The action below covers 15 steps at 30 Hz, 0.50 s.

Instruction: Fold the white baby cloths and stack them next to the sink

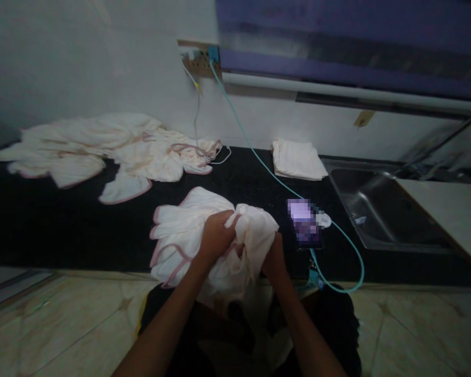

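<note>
Both hands work one cream cloth (pixel 188 230) with pink edging, which lies bunched at the near edge of the black table (pixel 63 220), partly hanging over it toward the person. The left hand (pixel 215 238) has its grip clenched on a fold at the top of the bundle, fingers curled into the fabric. The right hand (pixel 273 259) grasps the cloth's right side from below; its fingertips are buried in the folds.

Just right of the cloth lies a phone (pixel 306 222), its screen blurred, with a teal cable (pixel 259 159) running up to a wall socket (pixel 200 60). No writing can be read anywhere.

Farther back lie a loose pile (pixel 102 146) of similar cloths and a folded stack (pixel 298 159); a steel sink (pixel 377 209) sits at the right.
</note>
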{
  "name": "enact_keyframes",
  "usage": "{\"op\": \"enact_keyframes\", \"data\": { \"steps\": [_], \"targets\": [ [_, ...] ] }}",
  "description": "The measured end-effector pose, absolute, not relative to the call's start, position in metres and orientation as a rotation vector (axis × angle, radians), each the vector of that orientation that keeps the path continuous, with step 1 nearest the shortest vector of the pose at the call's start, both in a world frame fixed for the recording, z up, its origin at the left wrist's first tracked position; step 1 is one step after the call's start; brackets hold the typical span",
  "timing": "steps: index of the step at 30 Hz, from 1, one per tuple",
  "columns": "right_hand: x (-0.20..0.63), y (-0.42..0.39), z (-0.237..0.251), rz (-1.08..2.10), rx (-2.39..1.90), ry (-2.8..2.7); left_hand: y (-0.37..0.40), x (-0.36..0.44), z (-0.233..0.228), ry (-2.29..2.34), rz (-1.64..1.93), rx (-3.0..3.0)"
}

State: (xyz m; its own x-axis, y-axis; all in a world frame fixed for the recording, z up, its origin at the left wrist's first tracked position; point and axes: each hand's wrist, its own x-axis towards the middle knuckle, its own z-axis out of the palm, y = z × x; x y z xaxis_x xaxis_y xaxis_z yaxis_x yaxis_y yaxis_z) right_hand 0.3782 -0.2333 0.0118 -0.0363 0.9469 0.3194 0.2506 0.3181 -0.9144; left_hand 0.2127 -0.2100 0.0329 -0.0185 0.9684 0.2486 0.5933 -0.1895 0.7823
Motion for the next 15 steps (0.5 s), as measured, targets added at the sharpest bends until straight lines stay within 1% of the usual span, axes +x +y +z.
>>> {"op": "enact_keyframes", "data": {
  "steps": [8,11,15],
  "targets": [
    [0.376,-0.236,0.012,0.901,-1.051,-1.489,-0.211,0.211,0.031,1.652,1.084,1.822],
    [0.375,-0.244,0.007,0.916,-1.14,-1.416,-0.21,0.21,0.029,1.658,1.061,1.809],
    [0.38,-0.259,-0.01,0.828,-1.282,-1.396,-0.212,0.211,0.029,1.698,1.036,1.763]
  ]
}}
